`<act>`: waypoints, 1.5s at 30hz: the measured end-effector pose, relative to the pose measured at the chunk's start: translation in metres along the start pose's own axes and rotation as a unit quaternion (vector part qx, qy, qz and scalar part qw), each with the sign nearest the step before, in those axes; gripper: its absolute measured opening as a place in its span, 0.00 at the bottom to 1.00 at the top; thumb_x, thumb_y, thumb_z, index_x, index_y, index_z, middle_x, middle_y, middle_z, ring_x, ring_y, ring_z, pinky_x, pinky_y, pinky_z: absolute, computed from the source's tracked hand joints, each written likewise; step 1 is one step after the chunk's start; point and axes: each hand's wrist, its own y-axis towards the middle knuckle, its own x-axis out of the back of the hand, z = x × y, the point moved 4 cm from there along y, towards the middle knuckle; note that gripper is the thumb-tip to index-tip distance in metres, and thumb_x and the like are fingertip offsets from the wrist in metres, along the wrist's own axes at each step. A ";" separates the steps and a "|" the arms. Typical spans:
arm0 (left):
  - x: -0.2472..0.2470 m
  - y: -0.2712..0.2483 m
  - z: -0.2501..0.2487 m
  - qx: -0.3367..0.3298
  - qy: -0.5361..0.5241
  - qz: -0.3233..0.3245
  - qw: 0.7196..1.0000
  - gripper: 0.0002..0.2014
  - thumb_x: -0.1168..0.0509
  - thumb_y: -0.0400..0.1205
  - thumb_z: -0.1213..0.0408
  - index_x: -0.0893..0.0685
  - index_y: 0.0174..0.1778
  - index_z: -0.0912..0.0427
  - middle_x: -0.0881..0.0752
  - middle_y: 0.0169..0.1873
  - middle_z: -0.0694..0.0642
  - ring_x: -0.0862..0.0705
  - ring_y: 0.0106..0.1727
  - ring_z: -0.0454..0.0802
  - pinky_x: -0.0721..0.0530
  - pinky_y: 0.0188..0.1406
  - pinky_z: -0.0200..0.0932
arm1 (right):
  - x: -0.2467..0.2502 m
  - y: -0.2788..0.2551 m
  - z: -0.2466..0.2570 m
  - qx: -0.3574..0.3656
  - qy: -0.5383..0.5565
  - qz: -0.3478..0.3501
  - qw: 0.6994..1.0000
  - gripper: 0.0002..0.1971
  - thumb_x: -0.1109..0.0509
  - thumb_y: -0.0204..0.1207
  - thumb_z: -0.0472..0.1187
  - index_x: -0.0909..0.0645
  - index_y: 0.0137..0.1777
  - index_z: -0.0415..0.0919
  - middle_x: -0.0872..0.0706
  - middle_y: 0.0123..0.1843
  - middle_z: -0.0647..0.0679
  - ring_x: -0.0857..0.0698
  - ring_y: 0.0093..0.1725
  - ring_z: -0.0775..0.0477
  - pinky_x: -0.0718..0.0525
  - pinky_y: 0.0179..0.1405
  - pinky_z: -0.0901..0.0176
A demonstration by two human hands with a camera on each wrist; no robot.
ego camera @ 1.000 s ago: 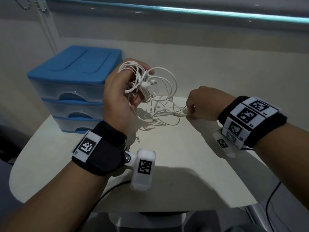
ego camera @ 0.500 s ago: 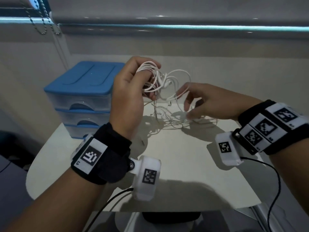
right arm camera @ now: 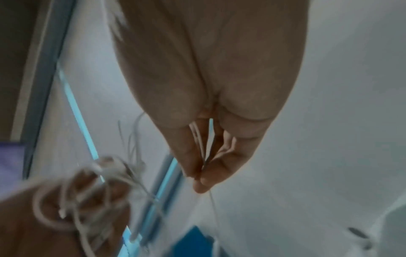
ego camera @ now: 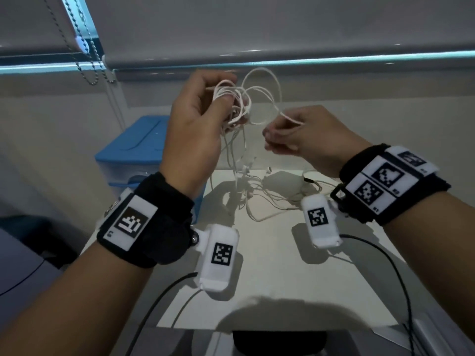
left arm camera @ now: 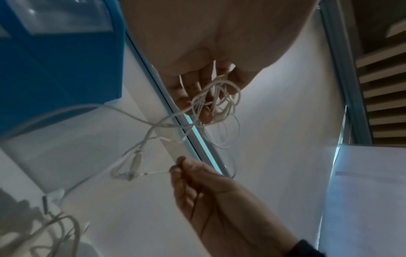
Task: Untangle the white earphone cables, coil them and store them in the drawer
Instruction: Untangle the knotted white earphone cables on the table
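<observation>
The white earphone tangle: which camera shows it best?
The head view: the earphone cables run unblurred from the left hand to the table. The left wrist view shows only loops at the fingers; the right wrist view blurs them.

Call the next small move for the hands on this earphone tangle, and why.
Probably draw the right hand gently away to the right, feeding its pinched strand out of the bundle. The left hand grips the white earphone cables as a knotted bunch raised above the table, one big loop arcs over to the right hand, and more cable still trails down onto the table. Nothing is coiled yet.
</observation>
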 end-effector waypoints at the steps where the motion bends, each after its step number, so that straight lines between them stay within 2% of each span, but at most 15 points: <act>1: 0.001 0.000 0.001 0.003 0.010 -0.002 1.000 0.09 0.38 0.88 0.71 0.16 0.62 0.61 0.11 0.54 0.59 0.11 0.50 0.47 0.12 0.47 0.42 | 0.000 0.002 0.007 0.004 0.040 -0.009 0.999 0.03 0.27 0.78 0.23 0.14 0.48 0.28 0.10 0.42 0.39 0.08 0.42 0.47 0.10 0.48 0.62; 6: 0.004 0.001 -0.006 -0.011 0.041 0.000 0.999 0.10 0.36 0.88 0.69 0.17 0.64 0.59 0.10 0.57 0.61 0.10 0.56 0.55 0.12 0.50 0.42 | 0.000 0.001 0.038 0.045 0.107 0.022 0.993 0.06 0.30 0.78 0.22 0.14 0.49 0.30 0.09 0.45 0.37 0.07 0.47 0.42 0.10 0.54 0.53; 9: 0.006 -0.003 -0.014 -0.046 0.043 -0.004 0.998 0.10 0.37 0.89 0.68 0.17 0.64 0.61 0.10 0.55 0.62 0.09 0.56 0.57 0.11 0.52 0.47 | 0.002 -0.004 0.042 0.061 0.129 0.029 0.989 0.07 0.33 0.81 0.23 0.14 0.46 0.32 0.09 0.43 0.38 0.08 0.46 0.42 0.09 0.58 0.48; 11: 0.006 -0.007 -0.020 -0.080 0.039 -0.011 0.996 0.09 0.39 0.90 0.69 0.18 0.64 0.63 0.10 0.56 0.63 0.10 0.57 0.57 0.10 0.56 0.52 | 0.004 -0.009 0.038 0.061 0.158 0.040 0.985 0.09 0.34 0.81 0.23 0.15 0.45 0.32 0.10 0.44 0.36 0.08 0.47 0.41 0.10 0.58 0.50; 14: 0.005 -0.014 -0.019 -0.104 0.040 -0.007 0.994 0.09 0.40 0.90 0.72 0.19 0.64 0.66 0.11 0.56 0.62 0.10 0.57 0.57 0.11 0.57 0.50 | 0.003 -0.015 0.024 0.037 0.171 0.069 0.982 0.06 0.34 0.81 0.23 0.17 0.49 0.28 0.09 0.47 0.35 0.08 0.49 0.41 0.09 0.57 0.52; 17: 0.000 -0.018 -0.002 -0.055 0.043 0.003 0.998 0.09 0.39 0.89 0.73 0.18 0.64 0.66 0.09 0.53 0.61 0.09 0.55 0.54 0.10 0.55 0.49 | 0.001 -0.015 0.006 0.000 0.070 0.084 0.994 0.06 0.31 0.80 0.24 0.17 0.54 0.22 0.09 0.46 0.35 0.08 0.48 0.41 0.08 0.54 0.52; 23: -0.008 -0.030 0.044 0.090 0.013 0.000 0.996 0.08 0.36 0.88 0.72 0.15 0.61 0.62 0.06 0.44 0.59 0.07 0.44 0.50 0.09 0.46 0.47 | -0.005 -0.019 -0.029 -0.064 -0.089 0.126 0.986 0.05 0.32 0.81 0.21 0.14 0.52 0.23 0.11 0.45 0.30 0.08 0.43 0.42 0.09 0.51 0.51; 25: -0.010 -0.034 0.054 0.121 0.000 0.004 0.993 0.08 0.36 0.88 0.72 0.15 0.61 0.63 0.06 0.43 0.60 0.08 0.40 0.50 0.09 0.42 0.46 | -0.004 -0.021 -0.036 -0.075 -0.129 0.140 0.979 0.06 0.31 0.80 0.21 0.14 0.51 0.27 0.10 0.45 0.28 0.10 0.41 0.41 0.09 0.47 0.49; 28: -0.011 -0.037 0.067 0.156 -0.011 0.005 0.988 0.08 0.37 0.88 0.72 0.15 0.61 0.62 0.06 0.43 0.60 0.08 0.39 0.51 0.09 0.42 0.46 | 0.000 -0.025 -0.043 -0.068 -0.231 0.135 0.961 0.11 0.26 0.73 0.23 0.13 0.51 0.37 0.11 0.42 0.43 0.15 0.36 0.49 0.17 0.37 0.52; 30: -0.010 -0.037 0.073 0.172 -0.016 0.000 0.985 0.09 0.37 0.89 0.71 0.14 0.61 0.60 0.06 0.44 0.60 0.08 0.42 0.53 0.09 0.45 0.49 | 0.004 -0.026 -0.045 -0.067 -0.262 0.133 0.954 0.18 0.23 0.69 0.25 0.15 0.55 0.45 0.09 0.49 0.49 0.15 0.41 0.50 0.16 0.43 0.49; 33: -0.008 -0.034 0.084 0.194 -0.041 -0.014 0.980 0.10 0.38 0.89 0.71 0.14 0.61 0.58 0.07 0.47 0.65 0.08 0.45 0.55 0.09 0.49 0.57 | 0.011 -0.028 -0.043 -0.070 -0.261 0.097 0.958 0.27 0.24 0.69 0.25 0.18 0.60 0.56 0.14 0.58 0.51 0.15 0.47 0.48 0.16 0.47 0.50; 36: -0.008 -0.030 0.090 0.217 -0.078 -0.019 0.973 0.11 0.40 0.89 0.71 0.13 0.61 0.59 0.07 0.49 0.66 0.07 0.48 0.56 0.08 0.46 0.54 | 0.018 -0.030 -0.035 -0.060 -0.202 0.054 0.976 0.29 0.28 0.70 0.24 0.19 0.63 0.58 0.17 0.61 0.50 0.16 0.45 0.50 0.18 0.50 0.51; 38: -0.008 -0.029 0.092 0.220 -0.105 -0.021 0.970 0.13 0.42 0.90 0.72 0.13 0.62 0.61 0.08 0.46 0.65 0.10 0.45 0.58 0.10 0.42 0.50 | 0.022 -0.027 -0.033 -0.049 -0.190 0.043 0.980 0.25 0.29 0.71 0.25 0.16 0.60 0.56 0.14 0.58 0.48 0.16 0.43 0.54 0.19 0.48 0.52; 41: -0.007 -0.028 0.095 0.211 -0.140 -0.019 0.967 0.16 0.44 0.89 0.72 0.12 0.62 0.64 0.09 0.46 0.64 0.12 0.47 0.58 0.13 0.44 0.47 | 0.023 -0.019 -0.034 -0.042 -0.203 0.038 0.978 0.12 0.28 0.76 0.30 0.11 0.51 0.48 0.11 0.44 0.46 0.18 0.38 0.56 0.25 0.41 0.55; 45: -0.009 -0.030 0.095 0.211 -0.219 -0.008 0.952 0.19 0.37 0.84 0.62 0.13 0.64 0.69 0.11 0.49 0.63 0.14 0.51 0.54 0.14 0.48 0.44 | 0.012 -0.010 -0.044 -0.043 -0.146 0.028 0.988 0.05 0.27 0.79 0.29 0.11 0.46 0.37 0.13 0.33 0.47 0.23 0.28 0.54 0.27 0.29 0.62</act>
